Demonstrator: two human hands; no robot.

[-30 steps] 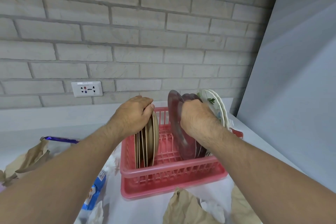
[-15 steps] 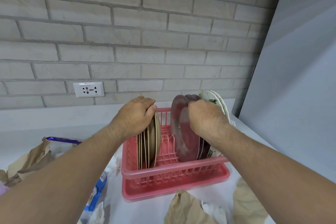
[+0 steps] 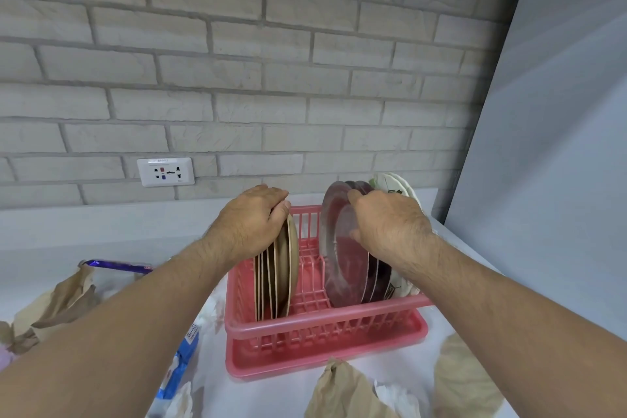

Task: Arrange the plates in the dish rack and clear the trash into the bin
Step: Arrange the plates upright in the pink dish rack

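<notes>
While the fingers (image 3: pixel 281 205) of the left hand (image 3: pixel 252 219) are curled over the top edges of the tan plates (image 3: pixel 286 268), that stack is held upright on edge in the left part of the pink dish rack (image 3: pixel 322 327). The right hand (image 3: pixel 386 222) is closed on the rims of the dark red plates (image 3: pixel 342 268), with fingertips hooked over the top and the thumb pressed against the front face; these plates stand on edge in the right part of the rack, tilted slightly to the right. Just behind them, white patterned plates (image 3: pixel 393 181) are leaned at the rack's right end. A bare gap of rack floor is left between the two stacks. The rack is set on a white counter (image 3: pixel 101 241) against a grey brick wall (image 3: pixel 237 61), where a wall socket (image 3: pixel 165 171) is mounted. Crumpled brown paper (image 3: pixel 56 302) is scattered at the left, beside a purple wrapper (image 3: pixel 115 265). A blue packet (image 3: pixel 178 365) is seen under the left forearm. More brown paper (image 3: pixel 342 390) and white tissue (image 3: pixel 397 397) are spread before the rack.
</notes>
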